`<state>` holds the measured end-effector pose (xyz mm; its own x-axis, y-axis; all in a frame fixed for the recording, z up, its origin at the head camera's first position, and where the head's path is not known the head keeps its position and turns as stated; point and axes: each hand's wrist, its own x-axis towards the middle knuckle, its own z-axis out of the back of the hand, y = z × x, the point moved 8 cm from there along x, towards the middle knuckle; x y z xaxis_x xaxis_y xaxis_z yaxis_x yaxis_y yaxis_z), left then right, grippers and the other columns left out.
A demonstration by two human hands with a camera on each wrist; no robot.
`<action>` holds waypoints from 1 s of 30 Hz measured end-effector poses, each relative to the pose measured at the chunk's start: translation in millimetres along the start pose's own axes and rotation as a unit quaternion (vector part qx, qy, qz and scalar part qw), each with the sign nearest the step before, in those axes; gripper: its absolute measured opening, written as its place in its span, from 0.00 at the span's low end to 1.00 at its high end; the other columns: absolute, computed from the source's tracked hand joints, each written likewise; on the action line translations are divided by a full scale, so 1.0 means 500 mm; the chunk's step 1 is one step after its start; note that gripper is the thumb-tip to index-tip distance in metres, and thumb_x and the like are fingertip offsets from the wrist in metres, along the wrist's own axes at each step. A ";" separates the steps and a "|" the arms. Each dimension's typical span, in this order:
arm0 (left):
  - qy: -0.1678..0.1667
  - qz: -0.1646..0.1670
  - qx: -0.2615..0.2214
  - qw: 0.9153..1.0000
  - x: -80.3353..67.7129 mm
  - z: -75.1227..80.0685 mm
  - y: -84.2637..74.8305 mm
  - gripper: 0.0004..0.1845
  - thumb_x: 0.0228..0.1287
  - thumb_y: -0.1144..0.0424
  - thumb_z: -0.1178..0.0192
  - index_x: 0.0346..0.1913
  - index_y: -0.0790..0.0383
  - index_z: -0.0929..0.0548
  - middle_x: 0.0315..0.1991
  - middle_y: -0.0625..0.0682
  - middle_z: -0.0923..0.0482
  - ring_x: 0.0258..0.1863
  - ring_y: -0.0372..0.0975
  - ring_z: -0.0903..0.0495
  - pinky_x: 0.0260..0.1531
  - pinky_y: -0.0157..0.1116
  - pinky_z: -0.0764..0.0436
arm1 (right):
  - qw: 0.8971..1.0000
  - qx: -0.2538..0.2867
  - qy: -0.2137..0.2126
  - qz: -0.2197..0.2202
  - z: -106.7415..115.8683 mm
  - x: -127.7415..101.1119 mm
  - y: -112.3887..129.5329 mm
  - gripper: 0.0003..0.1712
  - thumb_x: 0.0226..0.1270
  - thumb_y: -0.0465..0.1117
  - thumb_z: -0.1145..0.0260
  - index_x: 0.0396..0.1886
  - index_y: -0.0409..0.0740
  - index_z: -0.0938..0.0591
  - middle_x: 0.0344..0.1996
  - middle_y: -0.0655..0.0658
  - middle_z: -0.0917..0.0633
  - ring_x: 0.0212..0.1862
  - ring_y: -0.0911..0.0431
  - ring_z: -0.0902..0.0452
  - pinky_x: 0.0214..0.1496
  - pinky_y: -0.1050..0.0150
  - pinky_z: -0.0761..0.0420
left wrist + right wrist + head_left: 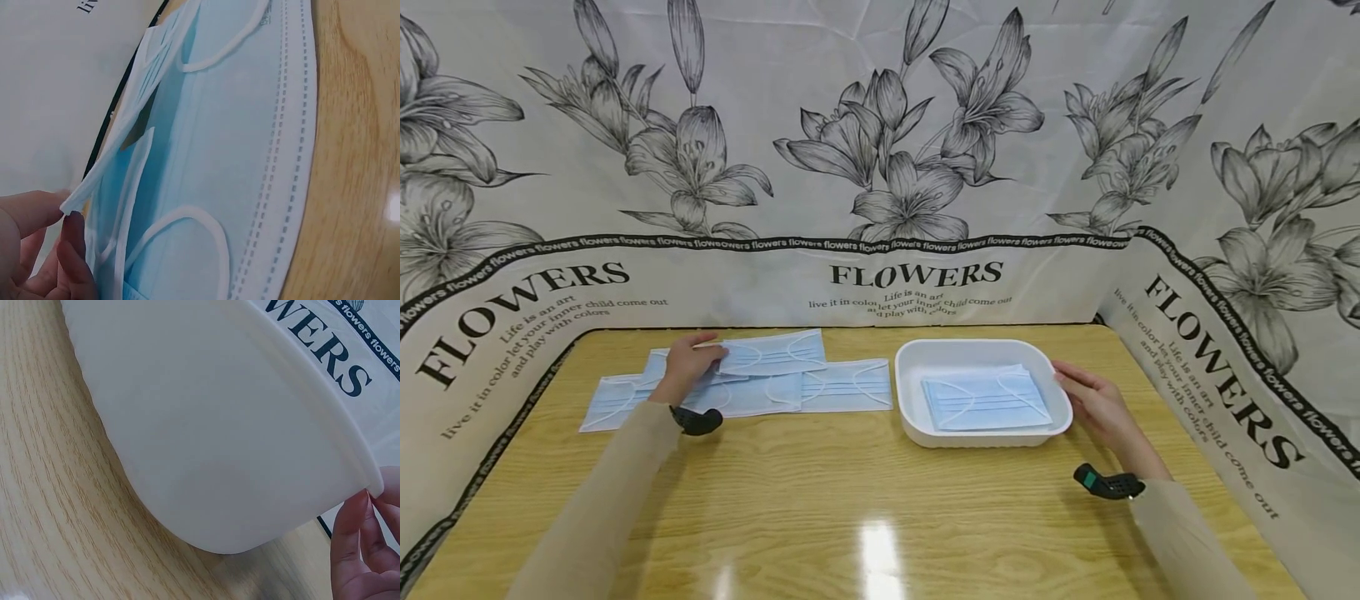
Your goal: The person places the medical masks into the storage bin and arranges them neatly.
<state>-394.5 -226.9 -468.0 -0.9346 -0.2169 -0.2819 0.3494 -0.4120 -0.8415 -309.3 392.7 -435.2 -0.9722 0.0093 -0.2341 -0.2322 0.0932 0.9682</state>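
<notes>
My left hand (688, 367) pinches the near-left corner of a light blue face mask (782, 354) between thumb and fingers. In the left wrist view that mask (122, 134) slants up from the others, its corner lifted. Beneath and beside it, several more blue masks (850, 387) with white ear loops lie overlapping in a row. On the right, my right hand (1101, 408) grips the rim of a white plastic basin (985, 439) at its right end, thumb and fingers pinching the edge. Inside the basin lies a small pile of blue masks (988, 400).
The wooden table (805, 508) carries everything, with glare near its front. White fabric (737, 283) printed with black flowers and lettering stands behind the table and along both sides. Each wrist wears a black strap mount (1108, 483).
</notes>
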 end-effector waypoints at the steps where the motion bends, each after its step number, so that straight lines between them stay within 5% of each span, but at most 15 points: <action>1: -0.002 0.005 -0.003 1.000 0.000 0.002 0.002 0.29 0.65 0.60 0.40 0.67 0.62 0.30 0.58 0.62 0.22 0.29 0.23 0.25 0.43 0.30 0.24 | 1.000 -0.003 -0.001 0.000 0.000 0.000 0.000 0.15 0.68 0.39 0.37 0.52 0.57 0.16 0.38 0.70 0.16 0.43 0.75 0.21 0.43 0.79 0.20; 5: -0.001 0.019 -0.019 1.000 -0.004 0.004 0.007 0.31 0.64 0.59 0.38 0.69 0.61 0.32 0.58 0.59 0.21 0.41 0.33 0.18 0.57 0.39 0.25 | 1.000 -0.008 -0.004 -0.002 0.000 0.000 0.000 0.17 0.68 0.40 0.36 0.55 0.55 0.17 0.38 0.70 0.16 0.43 0.75 0.21 0.43 0.79 0.20; 9: 0.009 0.022 -0.015 1.000 -0.010 0.005 0.009 0.32 0.64 0.59 0.38 0.70 0.60 0.34 0.62 0.62 0.25 0.55 0.42 0.23 0.64 0.42 0.30 | 1.000 -0.002 -0.003 -0.001 0.000 0.001 -0.001 0.16 0.68 0.39 0.37 0.54 0.56 0.17 0.38 0.70 0.16 0.43 0.75 0.21 0.44 0.79 0.21; 13: 0.014 0.025 -0.015 0.999 -0.016 0.009 0.012 0.32 0.64 0.58 0.39 0.70 0.60 0.33 0.60 0.60 0.25 0.41 0.31 0.24 0.49 0.31 0.24 | 1.000 -0.002 -0.004 -0.002 0.001 0.002 -0.003 0.16 0.68 0.39 0.37 0.54 0.56 0.17 0.38 0.69 0.16 0.43 0.75 0.21 0.43 0.79 0.20; 17: 0.019 0.036 -0.037 0.998 -0.018 0.011 0.018 0.31 0.65 0.59 0.39 0.69 0.60 0.32 0.43 0.45 0.21 0.31 0.24 0.29 0.34 0.23 0.26 | 1.000 -0.006 -0.004 -0.006 0.002 0.002 -0.005 0.18 0.69 0.41 0.37 0.57 0.56 0.19 0.39 0.70 0.16 0.43 0.75 0.21 0.42 0.79 0.20; 21: 0.021 0.038 -0.050 0.998 -0.024 0.013 0.018 0.28 0.66 0.59 0.41 0.68 0.61 0.30 0.39 0.42 0.22 0.29 0.24 0.27 0.32 0.22 0.25 | 1.000 -0.006 -0.005 -0.005 0.003 0.003 -0.005 0.19 0.69 0.41 0.37 0.59 0.54 0.20 0.39 0.69 0.16 0.43 0.75 0.21 0.42 0.79 0.20; 27: 0.041 0.039 -0.056 0.997 -0.034 0.007 0.014 0.27 0.69 0.59 0.46 0.68 0.62 0.31 0.59 0.56 0.27 0.29 0.23 0.25 0.34 0.23 0.23 | 1.000 -0.005 -0.007 0.002 0.006 0.006 -0.005 0.20 0.68 0.41 0.37 0.59 0.53 0.20 0.39 0.69 0.16 0.43 0.74 0.20 0.43 0.78 0.20; 30: 0.056 0.052 -0.055 0.996 -0.032 0.000 0.017 0.28 0.69 0.58 0.46 0.69 0.64 0.33 0.49 0.53 0.22 0.26 0.24 0.26 0.32 0.24 0.23 | 1.000 -0.008 -0.009 0.002 0.006 0.007 -0.004 0.19 0.68 0.41 0.37 0.59 0.53 0.20 0.39 0.69 0.16 0.43 0.75 0.20 0.43 0.79 0.20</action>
<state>-376.7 -226.8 -470.8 -0.8977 -0.1513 -0.4139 0.4406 -0.2921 -0.8488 -312.0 395.5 -438.3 -0.9725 0.0280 -0.2312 -0.2285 0.0778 0.9704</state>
